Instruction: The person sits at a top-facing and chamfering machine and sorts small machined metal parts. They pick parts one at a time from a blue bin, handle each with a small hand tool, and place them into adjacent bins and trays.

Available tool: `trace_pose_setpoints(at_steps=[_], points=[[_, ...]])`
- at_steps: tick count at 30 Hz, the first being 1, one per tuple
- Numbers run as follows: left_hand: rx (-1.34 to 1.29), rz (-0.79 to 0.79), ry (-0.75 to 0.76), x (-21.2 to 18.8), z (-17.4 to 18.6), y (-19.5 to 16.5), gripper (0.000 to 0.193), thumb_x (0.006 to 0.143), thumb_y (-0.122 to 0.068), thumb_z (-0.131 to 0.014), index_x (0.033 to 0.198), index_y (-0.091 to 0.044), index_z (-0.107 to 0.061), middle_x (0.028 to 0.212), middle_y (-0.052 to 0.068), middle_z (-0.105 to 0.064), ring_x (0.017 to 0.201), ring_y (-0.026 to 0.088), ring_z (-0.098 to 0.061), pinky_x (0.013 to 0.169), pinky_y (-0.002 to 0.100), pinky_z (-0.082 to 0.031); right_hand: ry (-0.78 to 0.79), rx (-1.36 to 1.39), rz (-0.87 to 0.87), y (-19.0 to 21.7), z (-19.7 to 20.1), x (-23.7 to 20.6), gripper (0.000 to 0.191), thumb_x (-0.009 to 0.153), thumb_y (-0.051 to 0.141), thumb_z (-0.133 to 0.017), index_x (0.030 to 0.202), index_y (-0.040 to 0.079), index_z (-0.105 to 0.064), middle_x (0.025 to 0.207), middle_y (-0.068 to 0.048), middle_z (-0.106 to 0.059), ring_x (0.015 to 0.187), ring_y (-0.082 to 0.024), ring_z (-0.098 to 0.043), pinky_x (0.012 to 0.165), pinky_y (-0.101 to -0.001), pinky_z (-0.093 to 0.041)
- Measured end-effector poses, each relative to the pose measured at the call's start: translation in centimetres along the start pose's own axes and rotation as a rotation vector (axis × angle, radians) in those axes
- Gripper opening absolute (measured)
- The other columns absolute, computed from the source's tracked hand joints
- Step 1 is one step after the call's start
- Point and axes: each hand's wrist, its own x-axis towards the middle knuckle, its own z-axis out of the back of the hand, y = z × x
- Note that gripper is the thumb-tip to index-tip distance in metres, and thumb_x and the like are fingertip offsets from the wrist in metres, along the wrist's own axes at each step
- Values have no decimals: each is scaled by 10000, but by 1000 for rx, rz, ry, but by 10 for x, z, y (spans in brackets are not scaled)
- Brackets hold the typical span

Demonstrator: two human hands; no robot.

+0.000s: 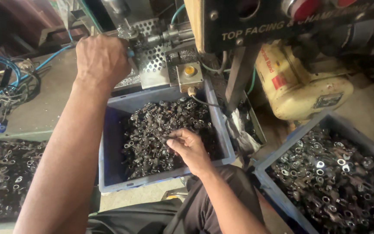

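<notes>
My right hand (190, 149) sits in the middle blue bin (109, 143), fingertips (172, 138) pressed together on one small dark metal part (166, 139), lifted just clear of the heap. Under and all round that pinch: the pile of dark metal parts (156, 125), ring-ended pieces, oily-looking, filling most of the bin. Bin's near wall is just below my wrist, my dark trousers (161, 216) beneath that.

My left hand (101, 60) is up and away from the pinch, beyond the bin's far rim, closed in a fist at the machine (161, 56). What it clutches is hidden by the knuckles, can't tell; a bit of blue shows at the thumb side. Right beside that fist: perforated steel plate (154, 60), and a small block with a yellow button (189, 70) a little further right.

Further out, right of my pinching hand: a second blue bin (299, 134) with shinier ring parts. Left of my left forearm: a grey tray (9, 136) of similar dark parts. Blue hoses (9, 60) trail across the bench beyond it. A cream-coloured motor housing (299, 86) sits behind the right bin.
</notes>
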Motion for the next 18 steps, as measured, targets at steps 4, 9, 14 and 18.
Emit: trace_pose_setpoints(at_steps=[4, 9, 14, 18], points=[[-546, 129, -53, -8, -19, 22, 197, 875, -143, -667, 1017, -72, -784, 856, 198, -744, 757, 351, -706, 690, 461, -562, 4, 53, -31, 4, -2, 0, 125, 954, 82, -713, 1071, 46, -686, 927, -17, -729, 804, -75, -664, 669, -223, -489], [-1170, 425, -5, -108, -68, 20, 227, 861, -90, -735, 1073, -10, -757, 911, 105, -771, 866, 185, -721, 803, 354, -572, -33, 55, 12, 2, 0, 3, 140, 942, 81, -699, 1075, 43, -684, 930, -33, -744, 780, -104, -686, 659, -242, -498], [-928, 493, -75, -199, -103, 7, 256, 878, -142, -759, 1106, -27, -750, 937, 218, -751, 899, 330, -751, 801, 401, -571, -24, 18, 2, 0, 4, 4, 148, 968, 96, -664, 1099, 30, -687, 954, -55, -749, 806, -114, -700, 695, -256, -531], [-882, 450, -66, -213, -105, -3, 240, 898, -169, -725, 1112, -62, -746, 965, 218, -744, 909, 402, -723, 801, 441, -575, -91, -13, -30, 9, 0, 4, 187, 959, 90, -656, 1129, 16, -680, 968, -71, -750, 787, -143, -699, 701, -288, -562]])
